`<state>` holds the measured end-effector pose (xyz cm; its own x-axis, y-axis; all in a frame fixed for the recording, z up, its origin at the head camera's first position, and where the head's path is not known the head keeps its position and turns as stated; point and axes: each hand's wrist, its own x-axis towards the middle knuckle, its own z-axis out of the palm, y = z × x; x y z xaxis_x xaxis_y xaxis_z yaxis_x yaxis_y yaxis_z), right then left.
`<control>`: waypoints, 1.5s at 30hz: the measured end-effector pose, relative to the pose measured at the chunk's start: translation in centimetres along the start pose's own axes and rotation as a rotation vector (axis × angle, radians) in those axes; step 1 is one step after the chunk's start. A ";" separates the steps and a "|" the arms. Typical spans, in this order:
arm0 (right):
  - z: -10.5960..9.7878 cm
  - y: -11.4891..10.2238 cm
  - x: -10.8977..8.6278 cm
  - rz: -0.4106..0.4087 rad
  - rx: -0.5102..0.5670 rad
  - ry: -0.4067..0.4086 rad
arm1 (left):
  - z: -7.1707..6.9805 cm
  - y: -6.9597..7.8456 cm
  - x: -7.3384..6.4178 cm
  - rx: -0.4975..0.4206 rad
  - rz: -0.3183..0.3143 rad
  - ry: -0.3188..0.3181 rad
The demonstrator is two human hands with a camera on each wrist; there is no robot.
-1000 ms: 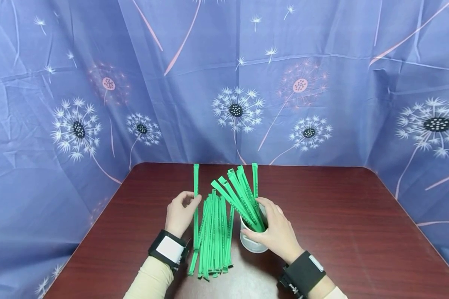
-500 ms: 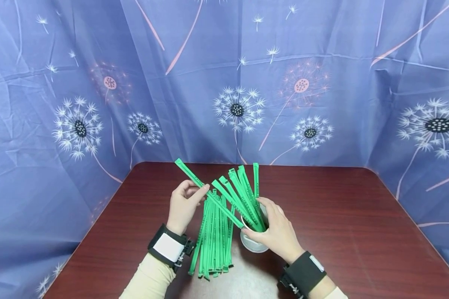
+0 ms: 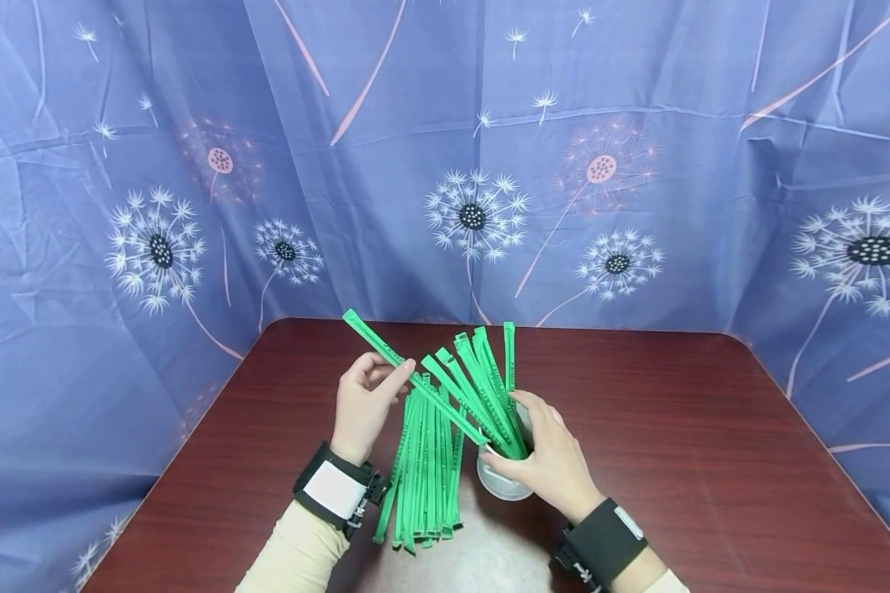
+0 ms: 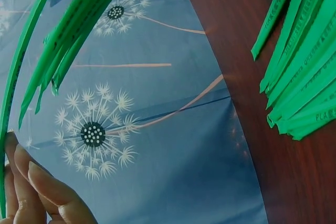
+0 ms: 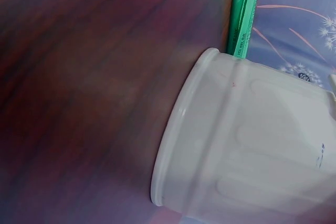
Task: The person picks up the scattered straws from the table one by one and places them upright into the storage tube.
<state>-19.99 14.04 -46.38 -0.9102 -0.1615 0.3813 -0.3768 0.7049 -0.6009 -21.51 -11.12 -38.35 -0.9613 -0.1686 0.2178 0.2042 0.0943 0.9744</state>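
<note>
Left of centre, the left hand [image 3: 363,403] pinches a slanting green strip [image 3: 377,339], its lower end near the white cup [image 3: 503,484] that the right hand [image 3: 552,457] clasps at lower centre, beside the green pile [image 3: 426,478] on the bench [image 3: 675,428].

The red-brown, wood-grained surface [image 3: 712,461] carries a pile of slim green strips [image 3: 424,478], with a white cup [image 3: 506,487] standing just beside, at the pile's three o'clock.

Lower ends of some green sticks [image 3: 485,395] hidden inside the white cup [image 3: 506,486], itself cut off in both wrist views
</note>
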 end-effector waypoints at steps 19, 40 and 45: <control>-0.1 0.0 0.0 -0.015 -0.013 0.002 | 1.9 -0.6 -1.0 0.241 0.101 -0.010; 0.0 -0.1 0.0 -0.026 -0.021 0.013 | 4.6 -2.0 -2.5 0.567 0.153 -0.157; -0.1 -0.1 0.0 -0.030 -0.019 0.017 | 5.2 -2.6 -2.9 0.608 0.143 -0.170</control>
<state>-19.92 13.98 -46.24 -0.8953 -0.1716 0.4111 -0.4008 0.7128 -0.5755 -20.26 -5.76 -41.82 -0.9583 0.0403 0.2828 0.2398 0.6515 0.7198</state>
